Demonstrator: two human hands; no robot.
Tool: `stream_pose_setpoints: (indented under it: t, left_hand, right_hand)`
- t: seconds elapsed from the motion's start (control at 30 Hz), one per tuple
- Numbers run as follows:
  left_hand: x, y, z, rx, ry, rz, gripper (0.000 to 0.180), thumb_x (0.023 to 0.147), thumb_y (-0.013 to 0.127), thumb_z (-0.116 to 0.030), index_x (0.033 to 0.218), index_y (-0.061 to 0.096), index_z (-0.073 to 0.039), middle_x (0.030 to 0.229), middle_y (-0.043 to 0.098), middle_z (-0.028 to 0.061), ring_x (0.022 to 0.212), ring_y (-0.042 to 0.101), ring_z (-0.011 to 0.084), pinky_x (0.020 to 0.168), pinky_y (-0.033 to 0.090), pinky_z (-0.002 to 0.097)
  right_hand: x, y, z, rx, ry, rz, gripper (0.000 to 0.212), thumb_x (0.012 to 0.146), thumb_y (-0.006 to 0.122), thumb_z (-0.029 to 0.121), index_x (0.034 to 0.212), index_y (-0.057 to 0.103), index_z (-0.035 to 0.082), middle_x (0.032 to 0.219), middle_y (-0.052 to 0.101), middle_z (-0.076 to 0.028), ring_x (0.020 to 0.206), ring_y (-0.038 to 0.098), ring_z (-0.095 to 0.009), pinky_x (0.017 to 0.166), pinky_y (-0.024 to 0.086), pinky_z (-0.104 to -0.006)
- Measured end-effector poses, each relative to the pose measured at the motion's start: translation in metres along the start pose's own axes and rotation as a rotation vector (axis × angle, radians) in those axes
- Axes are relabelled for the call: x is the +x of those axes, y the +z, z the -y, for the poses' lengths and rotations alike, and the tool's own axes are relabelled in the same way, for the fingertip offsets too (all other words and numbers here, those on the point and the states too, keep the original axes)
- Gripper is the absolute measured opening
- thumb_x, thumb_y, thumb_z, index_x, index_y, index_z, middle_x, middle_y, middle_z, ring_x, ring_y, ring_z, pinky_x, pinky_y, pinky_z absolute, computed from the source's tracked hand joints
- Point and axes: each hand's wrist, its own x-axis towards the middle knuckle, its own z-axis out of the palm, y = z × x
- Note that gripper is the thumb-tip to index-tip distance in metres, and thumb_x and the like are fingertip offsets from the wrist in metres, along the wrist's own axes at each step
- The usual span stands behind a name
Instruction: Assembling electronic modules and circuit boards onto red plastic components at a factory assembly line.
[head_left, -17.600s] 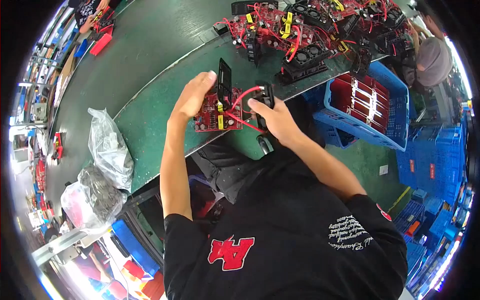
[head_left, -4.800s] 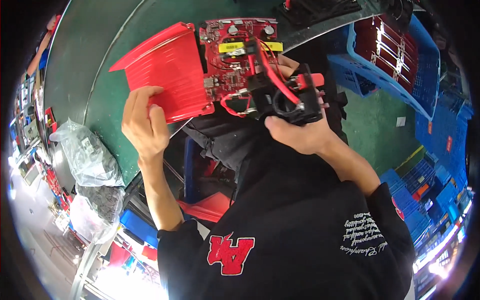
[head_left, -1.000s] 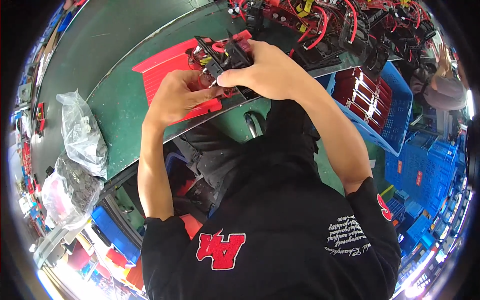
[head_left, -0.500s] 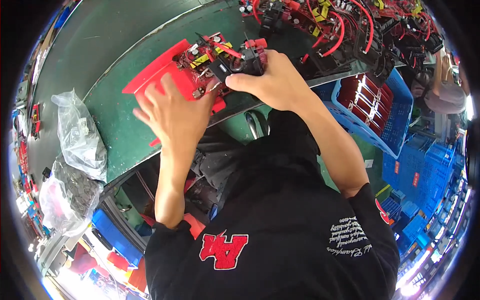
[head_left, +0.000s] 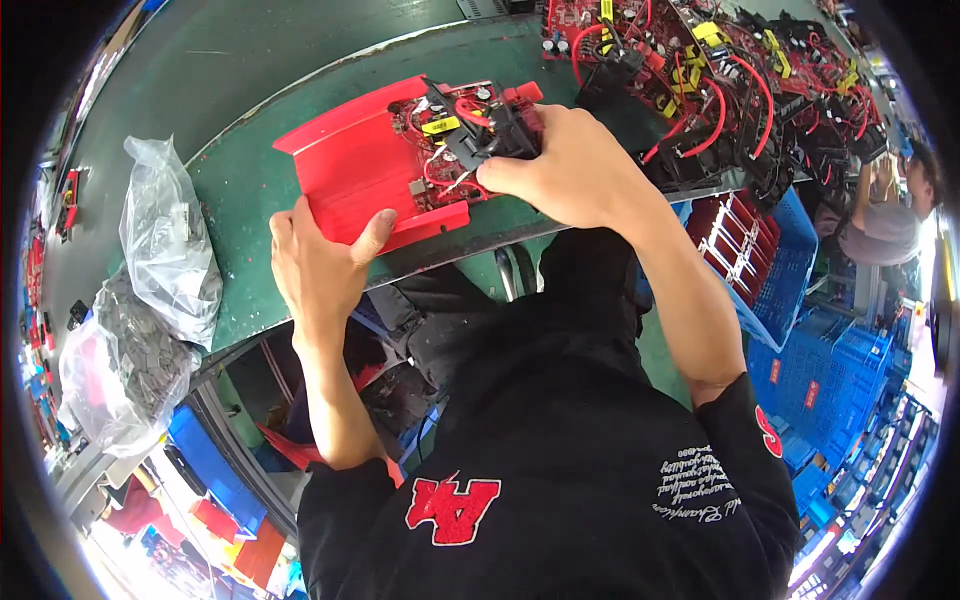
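A red, shallow, curved-edge plastic housing (head_left: 345,170) lies on the green bench, with a red circuit board (head_left: 410,115) at its right end. The board carries wires, a yellow label and a black fan-like part (head_left: 490,135). My right hand (head_left: 575,170) is closed around the black part from the right, thumb on its near side; its other fingers are mostly hidden behind it. My left hand (head_left: 318,265) grips the housing at its near left corner, with bent fingers at the left edge and the thumb over the near edge.
More red boards with black fans and red wires (head_left: 700,90) are piled at the far right. Clear plastic bags (head_left: 165,240) lie at the left bench edge. A blue crate (head_left: 790,260) with dark red parts stands right, above stacked blue crates (head_left: 830,375). Another person (head_left: 885,225) is at far right.
My left hand has drawn back from over the board to the housing's near left corner. The housing and board have shifted right and turned slightly, with my right hand still on the black part.
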Motion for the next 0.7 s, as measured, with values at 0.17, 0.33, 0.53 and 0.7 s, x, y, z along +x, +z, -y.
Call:
stream_pose_setpoints:
  t: [0.17,0.33,0.53,0.7]
  left_hand:
    - [0.001,-0.004,-0.001,0.006,0.024,0.011,0.104,0.065,0.069,-0.076,0.122,0.052,0.01,0.109,0.053,0.0238,0.1,0.058,0.0405,0.085,0.048,0.0476]
    - [0.006,-0.006,-0.007,0.132,0.169,-0.04,0.094,0.067,0.074,-0.067,0.121,0.052,0.007,0.11,0.053,0.0221,0.1,0.056,0.0394,0.086,0.047,0.047]
    - [0.012,-0.001,-0.068,-0.238,0.648,-0.125,0.074,0.068,0.081,-0.044,0.12,0.053,0.0,0.1,0.057,0.0171,0.094,0.058,0.0358,0.081,0.049,0.046]
    - [0.01,-0.007,-0.063,-0.346,0.422,0.176,0.092,0.061,0.086,-0.045,0.13,0.046,0.0,0.113,0.054,0.0196,0.099,0.061,0.0351,0.075,0.054,0.0417]
  right_hand:
    - [-0.01,-0.007,0.019,-0.101,0.068,0.046,0.047,0.072,0.063,0.046,0.087,0.068,0.002,0.08,0.069,-0.02,0.08,0.067,-0.038,0.076,0.053,-0.0429]
    - [0.0,-0.007,0.023,-0.258,-0.046,0.05,0.048,0.071,0.068,0.043,0.088,0.066,-0.002,0.078,0.067,-0.023,0.079,0.067,-0.041,0.074,0.054,-0.0437]
    - [0.003,-0.006,-0.002,0.257,-0.183,0.002,0.058,0.071,0.084,0.023,0.118,0.056,0.002,0.094,0.063,-0.004,0.097,0.06,-0.014,0.086,0.046,-0.0296]
    - [0.0,0.01,-0.04,0.675,-0.095,0.019,0.068,0.071,0.082,0.01,0.128,0.047,-0.003,0.117,0.059,-0.009,0.108,0.058,-0.016,0.095,0.046,-0.0331]
